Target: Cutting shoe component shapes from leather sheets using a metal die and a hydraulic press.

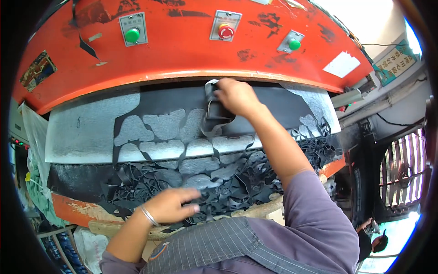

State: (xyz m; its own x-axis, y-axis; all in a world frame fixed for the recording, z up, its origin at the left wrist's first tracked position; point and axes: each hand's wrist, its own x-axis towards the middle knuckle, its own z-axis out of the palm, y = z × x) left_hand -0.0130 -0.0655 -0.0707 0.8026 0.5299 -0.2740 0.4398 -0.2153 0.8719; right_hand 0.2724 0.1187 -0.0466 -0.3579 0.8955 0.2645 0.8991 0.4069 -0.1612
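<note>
My right hand (238,97) reaches far over the pale cutting board, its fingers closed on the upper part of a cutting die (209,108), a thin metal-strip frame. The die stands on a black leather-like sheet (171,99), beside the cut-out gaps along its near side. Through these gaps the board (86,123) shows. My left hand (175,204) is nearer to me, fingers apart, over the front edge of a heap of black offcuts (242,182). I see nothing held in it. The far ends of my right fingers are partly hidden.
Above the board hangs the orange-red machine head (182,57), with green buttons (132,35) and a red stop button (226,31). A worn wooden edge (255,211) runs in front of me. At the far right stands another person (372,239). Plastic bags (39,150) hang at left.
</note>
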